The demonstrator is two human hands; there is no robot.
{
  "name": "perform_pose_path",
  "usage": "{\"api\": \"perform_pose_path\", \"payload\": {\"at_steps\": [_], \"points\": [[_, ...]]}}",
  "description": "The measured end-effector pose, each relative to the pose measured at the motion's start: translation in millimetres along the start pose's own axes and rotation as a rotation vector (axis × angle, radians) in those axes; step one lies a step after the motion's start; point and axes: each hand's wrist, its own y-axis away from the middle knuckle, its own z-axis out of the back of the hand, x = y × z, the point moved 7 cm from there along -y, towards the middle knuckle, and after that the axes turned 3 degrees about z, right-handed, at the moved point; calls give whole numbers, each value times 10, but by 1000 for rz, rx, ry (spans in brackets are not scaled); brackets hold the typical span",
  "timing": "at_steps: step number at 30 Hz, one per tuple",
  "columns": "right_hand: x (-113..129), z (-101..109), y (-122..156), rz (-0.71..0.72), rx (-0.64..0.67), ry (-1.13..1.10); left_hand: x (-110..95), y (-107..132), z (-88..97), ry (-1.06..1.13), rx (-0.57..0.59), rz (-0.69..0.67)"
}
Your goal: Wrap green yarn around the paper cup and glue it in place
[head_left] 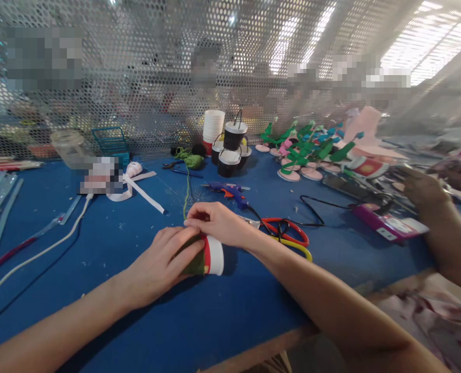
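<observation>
Cup [214, 256]: sideways, over table [230, 311] | left hand [171, 256]: fingers clamped around cup | right hand [212, 220]: fingers pinched on yarn [187, 194] beside cup | step: likely wrapping | next calls for: steady yarn tension

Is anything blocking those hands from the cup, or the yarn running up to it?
Nothing visible blocks them. The left hand grips the cup; the right hand, beside it, pinches the green yarn. The strand from its ball passes a thin blue stick and the glue gun; neither seems to catch it.
</observation>
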Motion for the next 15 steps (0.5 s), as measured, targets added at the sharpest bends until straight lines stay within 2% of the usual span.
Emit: {"api": "perform_pose_path", "payload": {"at_steps": [3, 5, 7, 11, 13, 15], "points": [[-59, -2, -21, -51, 25, 71, 8, -6, -4, -20, 32, 5], [-81, 85, -18, -106, -1, 140, 20, -3, -14, -16, 54, 20], [-44, 264, -1, -128, -73, 197, 37, 6, -28, -11, 70, 42], [73, 786, 72, -139, -278, 407, 43, 21, -46, -6, 74, 38], [40, 1031, 123, -209, -363, 643, 43, 21, -43, -8, 66, 28], [-103, 1164, 156, -309, -353, 810, 48, 17, -34, -9, 58, 27]]}}
